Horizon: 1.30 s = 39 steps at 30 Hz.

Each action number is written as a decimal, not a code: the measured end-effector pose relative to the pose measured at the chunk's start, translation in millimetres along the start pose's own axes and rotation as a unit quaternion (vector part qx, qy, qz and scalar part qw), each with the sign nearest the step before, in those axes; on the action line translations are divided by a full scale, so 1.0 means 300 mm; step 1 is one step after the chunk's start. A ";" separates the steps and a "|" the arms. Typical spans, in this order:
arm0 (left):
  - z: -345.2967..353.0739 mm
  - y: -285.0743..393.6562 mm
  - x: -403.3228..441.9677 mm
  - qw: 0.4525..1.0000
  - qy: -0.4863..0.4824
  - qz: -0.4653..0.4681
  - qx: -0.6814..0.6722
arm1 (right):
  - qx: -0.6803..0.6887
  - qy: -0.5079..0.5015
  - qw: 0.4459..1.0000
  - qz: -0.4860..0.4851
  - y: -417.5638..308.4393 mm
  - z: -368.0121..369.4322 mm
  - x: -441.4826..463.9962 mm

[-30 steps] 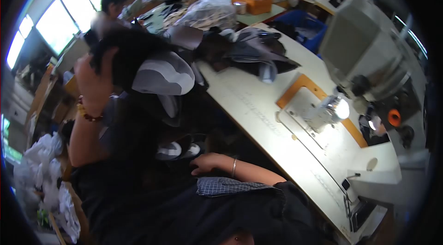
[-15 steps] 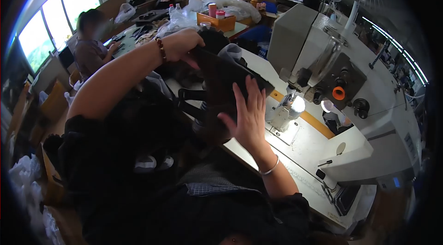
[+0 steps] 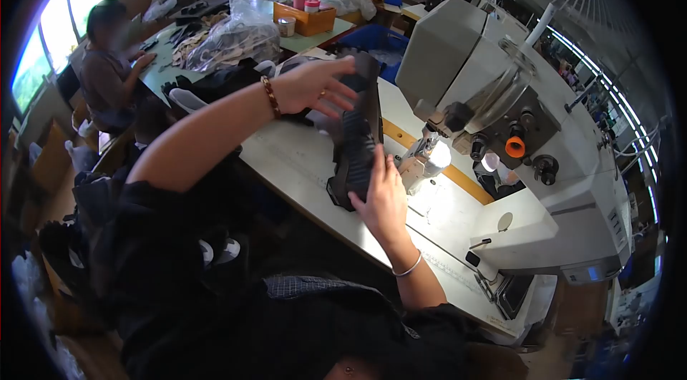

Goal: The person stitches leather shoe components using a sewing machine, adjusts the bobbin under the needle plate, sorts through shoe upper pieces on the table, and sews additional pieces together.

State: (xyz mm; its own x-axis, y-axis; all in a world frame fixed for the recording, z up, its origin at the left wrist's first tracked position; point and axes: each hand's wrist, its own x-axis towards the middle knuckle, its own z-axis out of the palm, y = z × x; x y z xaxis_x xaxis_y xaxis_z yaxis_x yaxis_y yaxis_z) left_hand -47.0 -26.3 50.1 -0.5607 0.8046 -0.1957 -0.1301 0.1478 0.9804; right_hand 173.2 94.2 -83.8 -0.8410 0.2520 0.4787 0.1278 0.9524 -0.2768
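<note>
A dark, ribbed piece (image 3: 356, 144), long and narrow, lies at the front edge of the white machine table (image 3: 286, 158), left of the lit sewing head (image 3: 426, 159). My left hand (image 3: 315, 89), with a beaded bracelet, is over its upper end, fingers spread; whether it touches the piece is unclear. Against the lower right side of the piece rests my right hand (image 3: 384, 201), fingers stretched out and thumb apart. Black pieces with pale insides (image 3: 187, 99) lie left of my left forearm.
The large grey machine body (image 3: 458, 58) stands on the right. Behind are a blue crate (image 3: 379, 44), an orange box (image 3: 308, 20) and plastic bags (image 3: 240, 36) on a green table. A person (image 3: 107, 72) sits at the left.
Both hands have come up to the table. The dark piece, earlier raised and tilted between them, is now lower at the table. The view has turned, bringing more of the machine into sight.
</note>
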 end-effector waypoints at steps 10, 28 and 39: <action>0.080 -0.341 -0.221 0.783 0.159 0.143 0.584 | 0.358 0.110 0.915 0.149 0.092 0.161 0.117; 0.055 -0.405 0.253 0.887 0.078 0.338 0.305 | 0.746 0.017 0.564 0.353 0.182 0.249 0.163; 0.250 -0.430 0.670 0.713 0.249 0.484 0.442 | 0.184 0.141 0.956 0.181 0.675 -0.168 0.051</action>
State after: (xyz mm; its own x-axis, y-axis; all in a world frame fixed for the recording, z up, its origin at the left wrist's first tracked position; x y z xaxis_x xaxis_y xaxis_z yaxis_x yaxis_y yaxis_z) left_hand -81.7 159.5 -114.3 -0.2866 0.5040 0.8148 0.9580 0.1436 0.2481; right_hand 212.7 299.6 -90.7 -0.5948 0.6396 0.4869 0.1474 0.6822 -0.7162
